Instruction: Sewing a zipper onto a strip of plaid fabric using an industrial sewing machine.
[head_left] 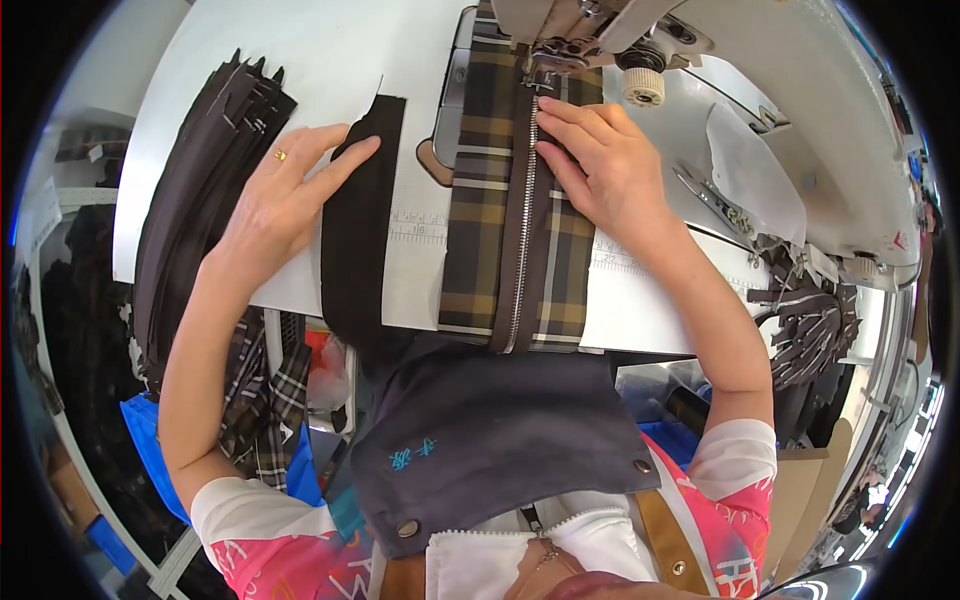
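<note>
My left hand (288,205) pinches the upper left edge of a black fabric strip (355,260), its index fingertip on top. My right hand (600,165) has its fingers bent onto a dark zipper tape with metal teeth (519,260), holding it along brown-and-black plaid fabric (470,240). The zipper's upper end lies under the sewing machine's presser foot (536,78), just beyond my right fingertips. A stack of long dark fabric strips (190,190) lies left of my left hand, over the table's front edge.
The white table (170,50) has a ruler strip along its front. The machine body (800,90) fills the upper right, with scissors (705,190) and white sheet material (750,175). Zippers (815,330) bunch at the right edge. Plaid fabric (280,420) and blue bins (145,445) sit below left.
</note>
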